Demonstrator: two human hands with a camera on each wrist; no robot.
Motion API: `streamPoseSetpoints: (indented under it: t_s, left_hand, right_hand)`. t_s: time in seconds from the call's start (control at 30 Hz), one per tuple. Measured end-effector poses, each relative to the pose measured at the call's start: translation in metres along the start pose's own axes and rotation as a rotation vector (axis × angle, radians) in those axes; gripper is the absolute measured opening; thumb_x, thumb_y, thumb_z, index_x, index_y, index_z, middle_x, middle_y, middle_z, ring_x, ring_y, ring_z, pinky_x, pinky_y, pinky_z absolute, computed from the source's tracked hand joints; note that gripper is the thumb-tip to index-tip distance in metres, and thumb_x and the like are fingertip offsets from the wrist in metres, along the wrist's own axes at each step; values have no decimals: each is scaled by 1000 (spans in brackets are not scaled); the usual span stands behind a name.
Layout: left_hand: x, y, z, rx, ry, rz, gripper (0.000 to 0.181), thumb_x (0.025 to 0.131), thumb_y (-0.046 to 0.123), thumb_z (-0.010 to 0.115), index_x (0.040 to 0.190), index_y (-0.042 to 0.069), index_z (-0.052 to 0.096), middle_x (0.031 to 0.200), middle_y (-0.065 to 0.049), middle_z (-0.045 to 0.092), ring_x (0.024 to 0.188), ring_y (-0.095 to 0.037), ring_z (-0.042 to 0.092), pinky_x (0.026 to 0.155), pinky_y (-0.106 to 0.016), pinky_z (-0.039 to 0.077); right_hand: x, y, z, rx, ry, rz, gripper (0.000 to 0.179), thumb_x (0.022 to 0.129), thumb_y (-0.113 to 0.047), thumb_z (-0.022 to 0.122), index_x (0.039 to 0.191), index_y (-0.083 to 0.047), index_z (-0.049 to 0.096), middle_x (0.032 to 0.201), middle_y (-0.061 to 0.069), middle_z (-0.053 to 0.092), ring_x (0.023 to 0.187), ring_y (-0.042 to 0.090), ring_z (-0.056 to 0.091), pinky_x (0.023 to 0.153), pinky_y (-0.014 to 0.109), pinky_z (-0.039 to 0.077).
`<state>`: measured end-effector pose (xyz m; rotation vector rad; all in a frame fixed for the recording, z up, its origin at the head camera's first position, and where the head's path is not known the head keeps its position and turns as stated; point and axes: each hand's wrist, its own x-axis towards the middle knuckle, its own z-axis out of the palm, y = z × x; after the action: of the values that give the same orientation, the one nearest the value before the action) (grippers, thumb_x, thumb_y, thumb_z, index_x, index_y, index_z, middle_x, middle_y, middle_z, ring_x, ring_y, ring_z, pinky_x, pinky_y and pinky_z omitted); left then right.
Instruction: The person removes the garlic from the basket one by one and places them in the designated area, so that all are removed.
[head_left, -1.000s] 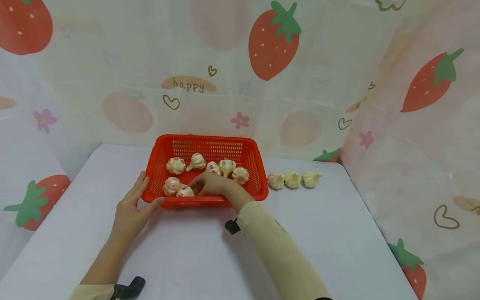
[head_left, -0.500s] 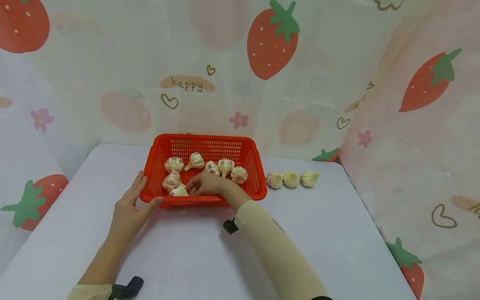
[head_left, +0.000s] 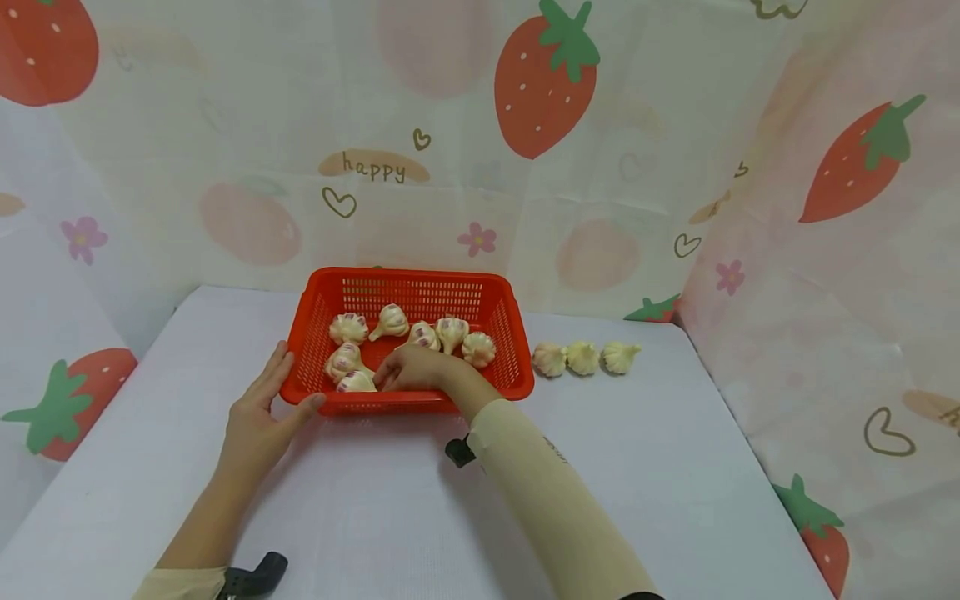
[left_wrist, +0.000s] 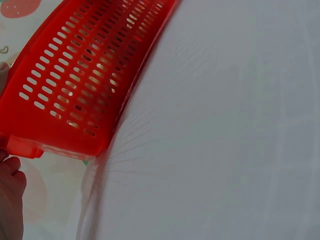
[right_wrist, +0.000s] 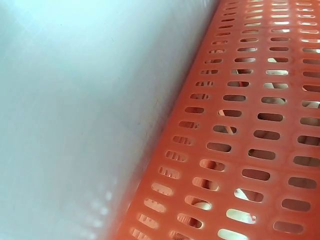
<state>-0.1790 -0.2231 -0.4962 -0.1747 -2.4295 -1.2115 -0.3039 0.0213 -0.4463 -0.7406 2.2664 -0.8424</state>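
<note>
A red plastic basket (head_left: 408, 402) with slotted walls stands toward the back of the table, several garlic bulbs (head_left: 348, 327) inside it. My left hand (head_left: 258, 429) spans its front left corner, thumb at the front rim and straight fingers along the left side. Reaching over the front rim, my right hand (head_left: 416, 368) is down inside with bent fingers. Its fingertips are right at a purple-streaked garlic bulb (head_left: 357, 382) near the front wall. The rim and hand hide part of that grip, and I cannot tell whether the fingers pinch a bulb.
To the right of the basket, three paler garlic bulbs (head_left: 582, 358) lie in a row on the white-covered table (head_left: 615, 467). A strawberry-print cloth (head_left: 450, 208) hangs close behind the table and along its sides.
The front garlic bulb by my right fingertips has shifted slightly left within the basket. My right hand has moved a little left too, while the left hand stays at the corner.
</note>
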Motion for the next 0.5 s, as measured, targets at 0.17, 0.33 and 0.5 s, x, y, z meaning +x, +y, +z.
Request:
streamPoseSetpoints:
  t_s: [0.17,0.33,0.5]
  left_hand:
    - [-1,-1,0,-10,-4,2,83,90,35,81,159,16,38,167,2,32,154,-23,32,104,0,24]
    - [0,-1,-1,-11,1,1,83,90,35,81,159,18,38,167,4,32,154,-23,32,105,-1,24]
    - [1,-2,-1,-17,-8,-6,83,90,37,80,159,18,37,167,2,32,154,-23,31,105,-1,24]
  right_hand:
    - [-5,-3,-1,23,48,13,21,94,-10,73,114,-10,76,104,-2,73,95,10,65,86,22,55]
    - [-9,-5,-3,75,142,-8,16,90,-12,77,106,-12,76,99,-2,73,92,12,66,82,24,56]
    - [-10,-5,-7,30,244,-44,11,91,-19,78,101,-15,77,98,-6,72,91,11,64,83,23,55]
